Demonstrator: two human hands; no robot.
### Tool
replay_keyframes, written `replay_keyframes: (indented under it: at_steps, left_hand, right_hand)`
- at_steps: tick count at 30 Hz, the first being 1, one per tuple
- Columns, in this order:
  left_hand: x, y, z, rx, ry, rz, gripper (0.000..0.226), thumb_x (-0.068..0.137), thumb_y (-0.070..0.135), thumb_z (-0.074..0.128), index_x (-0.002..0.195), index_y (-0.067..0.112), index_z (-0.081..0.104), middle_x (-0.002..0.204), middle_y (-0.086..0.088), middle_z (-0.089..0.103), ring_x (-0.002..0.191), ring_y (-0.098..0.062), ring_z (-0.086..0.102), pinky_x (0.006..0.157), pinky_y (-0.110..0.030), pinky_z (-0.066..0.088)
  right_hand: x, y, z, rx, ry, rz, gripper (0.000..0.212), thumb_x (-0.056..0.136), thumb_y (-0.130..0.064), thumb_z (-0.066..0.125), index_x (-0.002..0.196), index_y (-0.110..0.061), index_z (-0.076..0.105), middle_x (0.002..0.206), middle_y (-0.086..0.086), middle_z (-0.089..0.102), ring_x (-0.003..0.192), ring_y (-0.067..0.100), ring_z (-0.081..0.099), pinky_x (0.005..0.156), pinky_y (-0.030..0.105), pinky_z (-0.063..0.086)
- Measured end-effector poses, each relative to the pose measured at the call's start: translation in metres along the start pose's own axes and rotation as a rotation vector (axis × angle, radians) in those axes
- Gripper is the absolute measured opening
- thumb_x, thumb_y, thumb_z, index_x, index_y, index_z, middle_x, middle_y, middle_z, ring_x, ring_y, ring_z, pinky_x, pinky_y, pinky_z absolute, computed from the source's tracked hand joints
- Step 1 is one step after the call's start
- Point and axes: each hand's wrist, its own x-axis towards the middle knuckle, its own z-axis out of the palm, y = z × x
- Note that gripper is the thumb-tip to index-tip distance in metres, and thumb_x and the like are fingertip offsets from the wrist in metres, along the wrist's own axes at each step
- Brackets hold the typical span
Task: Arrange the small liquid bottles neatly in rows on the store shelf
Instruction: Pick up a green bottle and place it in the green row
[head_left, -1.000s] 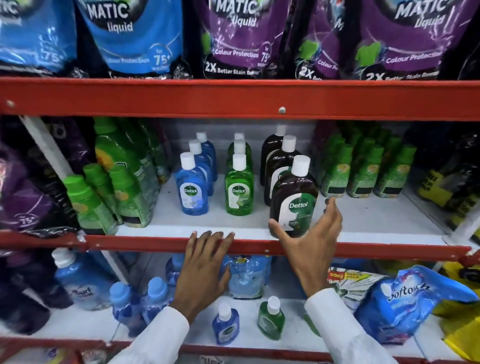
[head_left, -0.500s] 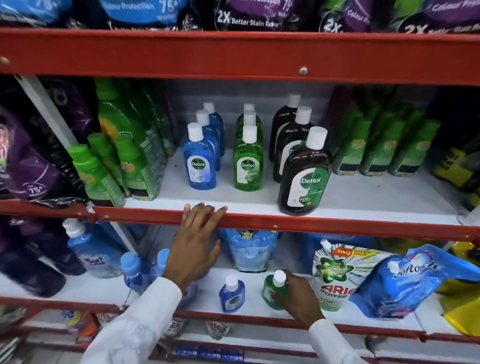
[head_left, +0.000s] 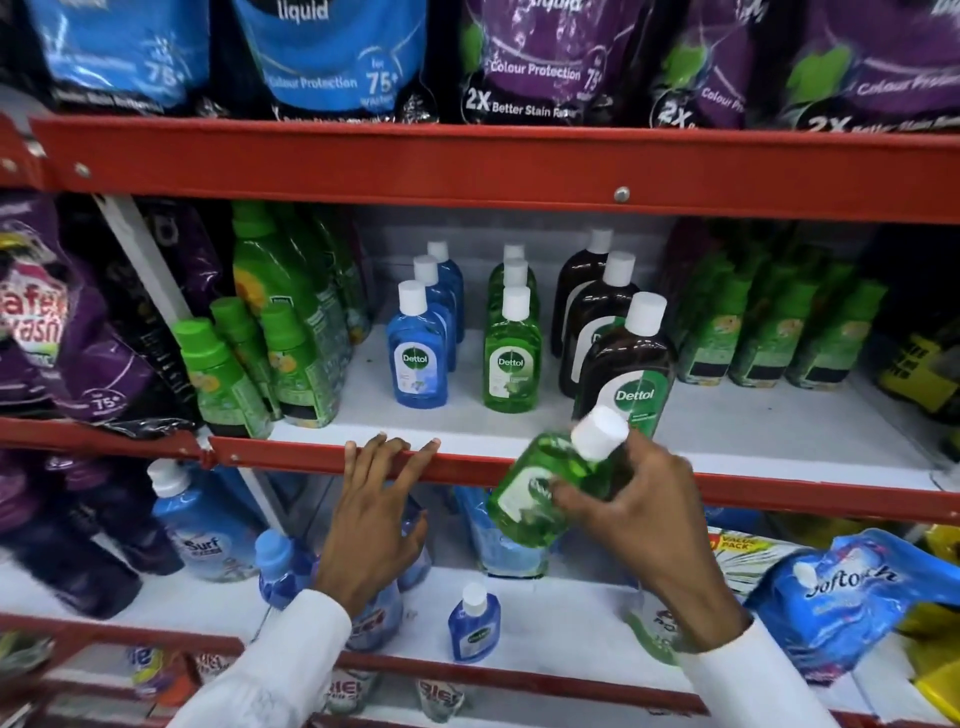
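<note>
Just above left hand, shelf lip under flat, spread fingertips for bracing; right hand grips small green bottle, tilted, likely bound for green row beyond.

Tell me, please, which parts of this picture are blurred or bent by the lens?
Head view: the small green bottle in the right hand is motion-blurred, its label unreadable; the standing Dettol rows are sharp; the red shelf rails bow from wide-angle distortion; corners smear.

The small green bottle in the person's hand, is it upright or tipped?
Tipped. The small green bottle leans in the right hand, its white cap pointing up and to the right, its base down to the left, in front of the red shelf edge.
</note>
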Motion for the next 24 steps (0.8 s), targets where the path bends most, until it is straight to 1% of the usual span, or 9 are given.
replay_keyframes:
  at_steps: [1, 2, 4, 5, 8, 12, 14, 19, 24]
  left_hand:
    - [0.000, 0.001, 0.001, -0.008, 0.006, -0.010, 0.090, 0.072, 0.027, 0.070, 0.149, 0.039, 0.024, 0.136, -0.004, 0.042, 0.141, -0.029, 0.028, 0.125, -0.053, 0.006]
    - [-0.001, 0.003, 0.003, -0.014, 0.012, -0.019, 0.090, 0.072, 0.028, 0.070, 0.149, 0.039, 0.024, 0.137, -0.004, 0.041, 0.142, -0.029, 0.028, 0.125, -0.054, 0.007]
    - [-0.001, 0.004, 0.004, -0.024, 0.017, -0.024, 0.090, 0.071, 0.028, 0.070, 0.149, 0.039, 0.025, 0.138, -0.005, 0.041, 0.142, -0.030, 0.027, 0.124, -0.055, 0.009]
    - [-0.001, 0.004, 0.004, -0.027, 0.018, -0.021, 0.091, 0.071, 0.027, 0.071, 0.149, 0.038, 0.025, 0.138, -0.005, 0.041, 0.142, -0.030, 0.028, 0.124, -0.056, 0.010]
    - [-0.003, 0.002, 0.003, -0.024, 0.024, -0.010, 0.090, 0.073, 0.028, 0.070, 0.149, 0.038, 0.024, 0.142, -0.006, 0.040, 0.143, -0.029, 0.026, 0.124, -0.054, 0.012]
    - [-0.005, 0.001, 0.003, -0.044, 0.027, -0.009, 0.085, 0.077, 0.031, 0.065, 0.150, 0.039, 0.021, 0.143, -0.005, 0.039, 0.144, -0.027, 0.024, 0.125, -0.052, 0.010]
    - [-0.005, 0.001, 0.002, -0.049, 0.029, -0.012, 0.084, 0.077, 0.031, 0.064, 0.150, 0.039, 0.021, 0.143, -0.004, 0.039, 0.143, -0.026, 0.024, 0.125, -0.051, 0.010]
    - [-0.005, 0.000, 0.002, -0.055, 0.022, -0.010, 0.087, 0.077, 0.029, 0.065, 0.150, 0.039, 0.020, 0.143, -0.003, 0.037, 0.144, -0.025, 0.022, 0.125, -0.054, 0.012]
    - [-0.005, 0.002, 0.002, -0.076, 0.033, -0.011, 0.087, 0.075, 0.029, 0.065, 0.150, 0.038, 0.022, 0.143, -0.005, 0.038, 0.144, -0.027, 0.024, 0.124, -0.055, 0.012]
  right_hand:
    - [0.008, -0.014, -0.004, 0.012, 0.019, -0.022, 0.042, 0.062, -0.033, 0.084, 0.099, -0.028, 0.066, 0.078, -0.017, 0.071, 0.071, -0.001, 0.068, 0.063, 0.019, 0.056]
    - [0.017, -0.026, -0.006, 0.021, 0.029, -0.046, 0.041, 0.064, -0.033, 0.083, 0.100, -0.028, 0.064, 0.079, -0.014, 0.072, 0.071, 0.001, 0.068, 0.063, 0.022, 0.056]
    - [0.035, -0.041, -0.003, 0.003, 0.046, -0.092, 0.044, 0.068, -0.033, 0.079, 0.107, -0.026, 0.061, 0.086, -0.006, 0.075, 0.075, 0.011, 0.069, 0.068, 0.031, 0.056]
    - [0.044, -0.045, 0.001, -0.025, 0.048, -0.108, 0.044, 0.069, -0.033, 0.078, 0.108, -0.024, 0.060, 0.088, -0.003, 0.075, 0.077, 0.016, 0.069, 0.070, 0.033, 0.055]
    - [0.070, -0.045, 0.018, -0.123, 0.009, -0.131, 0.045, 0.073, -0.032, 0.075, 0.112, -0.019, 0.057, 0.096, 0.003, 0.074, 0.082, 0.024, 0.067, 0.074, 0.038, 0.054]
    - [0.098, -0.039, 0.033, -0.195, -0.006, -0.090, 0.039, 0.076, -0.034, 0.072, 0.107, -0.015, 0.057, 0.097, 0.009, 0.073, 0.086, 0.030, 0.067, 0.079, 0.043, 0.055]
    - [0.105, -0.036, 0.038, -0.222, -0.023, -0.105, 0.039, 0.076, -0.032, 0.073, 0.108, -0.014, 0.057, 0.098, 0.011, 0.072, 0.089, 0.033, 0.067, 0.080, 0.044, 0.055]
    - [0.108, -0.027, 0.049, -0.276, -0.075, -0.103, 0.042, 0.077, -0.029, 0.074, 0.111, -0.012, 0.054, 0.100, 0.012, 0.071, 0.090, 0.034, 0.067, 0.080, 0.044, 0.055]
    - [0.108, -0.024, 0.054, -0.221, -0.053, -0.080, 0.060, 0.073, -0.026, 0.077, 0.124, -0.014, 0.048, 0.107, 0.011, 0.072, 0.095, 0.032, 0.068, 0.084, 0.045, 0.056]
